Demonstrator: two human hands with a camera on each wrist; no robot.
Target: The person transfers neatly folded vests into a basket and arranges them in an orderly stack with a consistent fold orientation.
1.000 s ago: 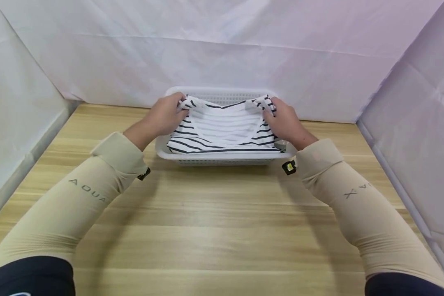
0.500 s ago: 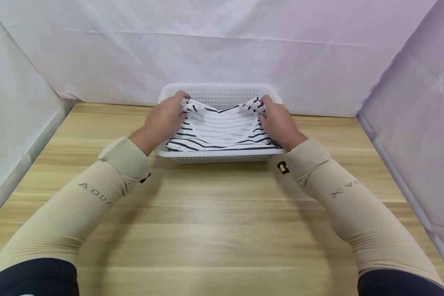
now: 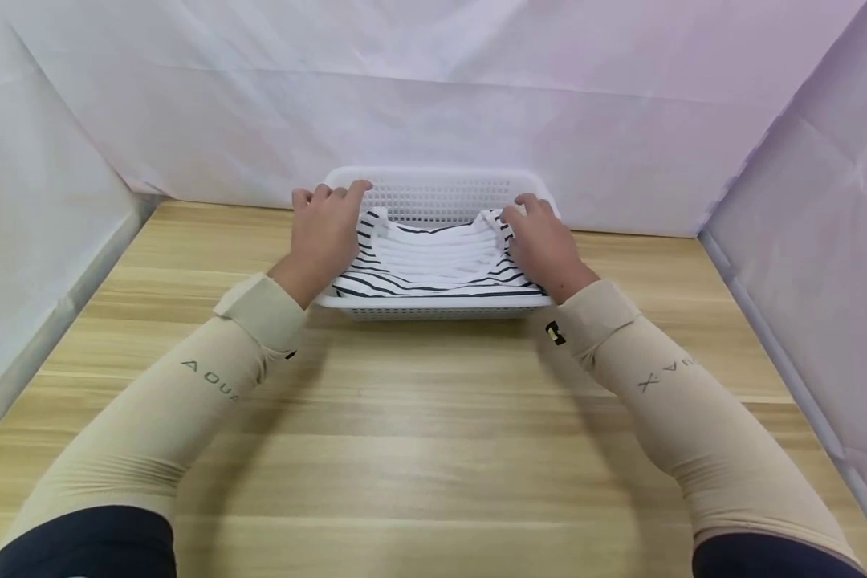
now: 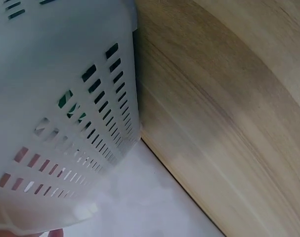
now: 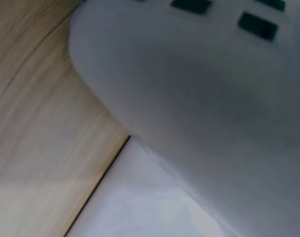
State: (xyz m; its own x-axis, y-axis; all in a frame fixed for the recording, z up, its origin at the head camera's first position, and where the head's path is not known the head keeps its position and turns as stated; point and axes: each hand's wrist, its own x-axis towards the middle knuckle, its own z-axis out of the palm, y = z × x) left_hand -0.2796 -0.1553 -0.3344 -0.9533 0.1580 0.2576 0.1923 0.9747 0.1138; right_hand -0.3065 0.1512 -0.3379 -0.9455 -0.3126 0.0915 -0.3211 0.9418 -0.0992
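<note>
A white garment with black stripes (image 3: pixel 433 273) lies in a white plastic basket (image 3: pixel 433 303) at the back of the table, its far edge sagging in the middle. My left hand (image 3: pixel 323 233) is over the basket's left rim, fingers extended and apart from the cloth. On the opposite side, my right hand (image 3: pixel 542 241) is at the right rim with fingers loosely bent beside the garment's corner; nothing appears pinched. In the left wrist view the slotted basket wall (image 4: pixel 51 108) fills the left side, green and pinkish patches showing through its slots. The right wrist view shows the basket's rounded corner (image 5: pixel 179 98).
A wooden table (image 3: pixel 419 433) extends in front of the basket. White sheeting (image 3: pixel 433 112) hangs close behind it, and more white panels (image 3: pixel 802 201) stand to the left and right.
Both hands have let go of the garment's far corners, which have dropped lower into the basket. The left fingers have straightened and moved to the left rim; the right fingers have loosened.
</note>
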